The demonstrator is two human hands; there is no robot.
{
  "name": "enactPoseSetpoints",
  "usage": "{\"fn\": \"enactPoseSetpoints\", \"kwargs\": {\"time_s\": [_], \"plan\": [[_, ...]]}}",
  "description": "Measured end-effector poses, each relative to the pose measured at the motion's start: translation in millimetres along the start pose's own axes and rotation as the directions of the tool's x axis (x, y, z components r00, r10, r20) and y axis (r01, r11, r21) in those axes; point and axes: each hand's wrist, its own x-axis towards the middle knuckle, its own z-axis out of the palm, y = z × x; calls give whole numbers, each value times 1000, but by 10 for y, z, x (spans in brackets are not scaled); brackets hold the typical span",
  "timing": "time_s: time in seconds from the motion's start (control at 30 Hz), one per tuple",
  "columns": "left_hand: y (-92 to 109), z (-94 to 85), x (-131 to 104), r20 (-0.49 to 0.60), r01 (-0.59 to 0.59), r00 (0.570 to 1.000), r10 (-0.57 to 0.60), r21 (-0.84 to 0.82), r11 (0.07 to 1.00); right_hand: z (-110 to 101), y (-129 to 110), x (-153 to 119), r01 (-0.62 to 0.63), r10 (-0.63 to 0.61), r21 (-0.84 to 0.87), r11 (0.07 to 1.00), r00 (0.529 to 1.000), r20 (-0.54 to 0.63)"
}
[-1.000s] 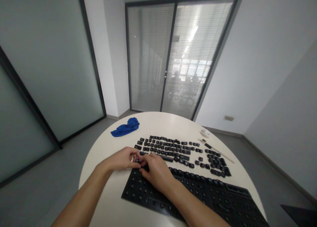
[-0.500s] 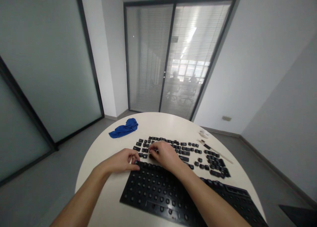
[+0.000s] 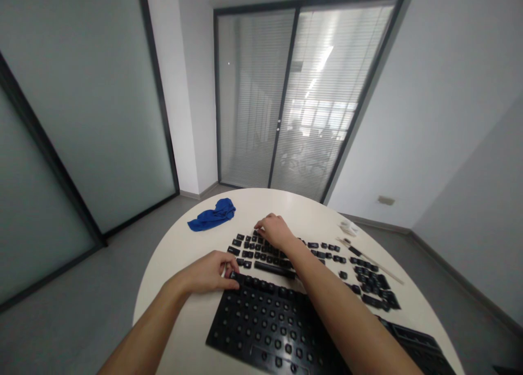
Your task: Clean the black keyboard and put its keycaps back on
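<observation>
A black keyboard base (image 3: 261,323), its key positions mostly bare, lies near the front of the round table. Small black caps line its far edge. My left hand (image 3: 210,271) is closed around its far left corner, thumb on top and fingers curled behind. Loose black keycaps (image 3: 267,255) lie in rows beyond the base, with the long spacebar (image 3: 273,270) nearest to it. My right hand (image 3: 275,230) reaches across these rows to the farthest one, fingertips pinched at a small keycap (image 3: 255,233). The right forearm hides part of the base and some keycaps.
A crumpled blue cloth (image 3: 212,216) lies at the table's (image 3: 171,255) back left. Further keycaps (image 3: 373,282) cluster at the right, near a thin brush-like stick (image 3: 379,266) and a small whitish item (image 3: 348,228). The table's rounded edge runs behind them.
My right hand has moved away from me, from the nearer keycap rows to the farthest row, uncovering the spacebar. The left hand keeps its place at the base's corner. The view has shifted slightly.
</observation>
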Motion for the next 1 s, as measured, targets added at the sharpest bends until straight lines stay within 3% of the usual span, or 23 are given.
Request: {"fn": "enactPoseSetpoints", "kwargs": {"time_s": [0.37,0.6,0.77,1.0], "plan": [[63,-27,-10,9,17,1000,-17,9,1000,167,-56,272,-30,39,-80,996,992,117],[24,-23,8,3,-3,1000,3,13,1000,94,-126,266,-23,22,17,1000,999,48],[26,-17,9,-9,-42,999,43,66,997,-71,-265,-1,-1,6,139,990,999,-32],[32,-1,0,-9,-39,999,40,99,994,-231,-656,-786,87,-69,331,940,996,-65]]}}
